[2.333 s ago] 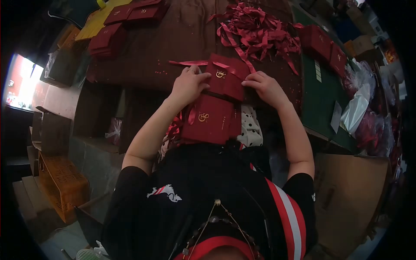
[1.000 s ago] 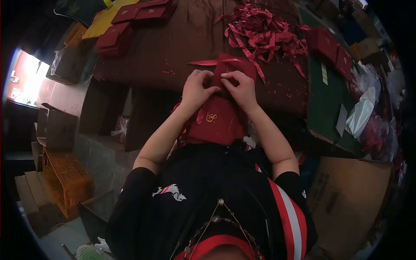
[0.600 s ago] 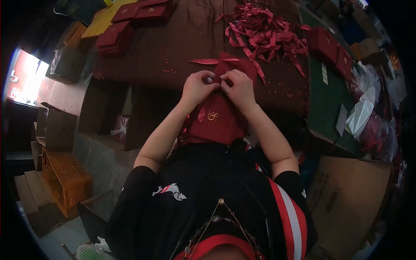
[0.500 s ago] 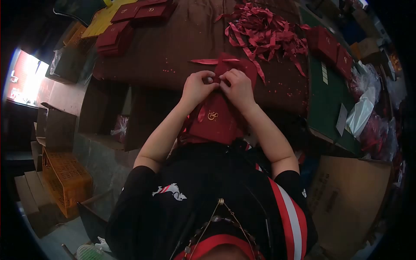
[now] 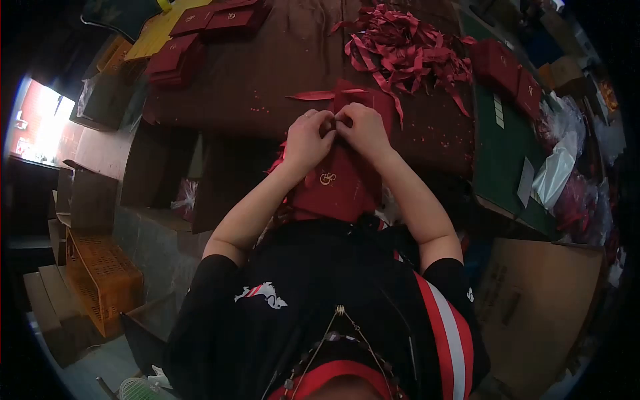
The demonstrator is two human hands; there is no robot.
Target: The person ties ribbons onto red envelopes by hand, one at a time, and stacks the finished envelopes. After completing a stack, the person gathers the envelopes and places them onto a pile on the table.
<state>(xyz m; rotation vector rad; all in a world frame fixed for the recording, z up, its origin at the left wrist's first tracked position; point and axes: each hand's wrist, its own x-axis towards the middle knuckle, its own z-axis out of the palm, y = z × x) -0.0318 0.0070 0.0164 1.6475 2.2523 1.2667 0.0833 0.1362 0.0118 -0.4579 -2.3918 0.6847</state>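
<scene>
A dark red packet with a gold emblem point(image 5: 328, 187) lies between my body and the table edge, its upper part under my hands. My left hand point(image 5: 312, 137) and my right hand point(image 5: 362, 130) meet at its upper part, fingers bent and pinched close together. What sits between the fingertips is too small to make out. Just beyond them a red ribbon point(image 5: 312, 95) stretches to the left across the brown cloth. A tangled heap of red ribbons point(image 5: 407, 50) lies farther back on the right.
Stacks of red packets point(image 5: 175, 60) are at the back left, and more packets point(image 5: 497, 67) at the right. An orange crate point(image 5: 103, 280) stands at lower left, a cardboard box point(image 5: 540, 307) at lower right. Clear plastic bags point(image 5: 560, 173) lie at the right.
Both hands have shifted slightly and rolled at the wrists, the fingertips still close together. The left end of the ribbon beyond them has moved a little to the left.
</scene>
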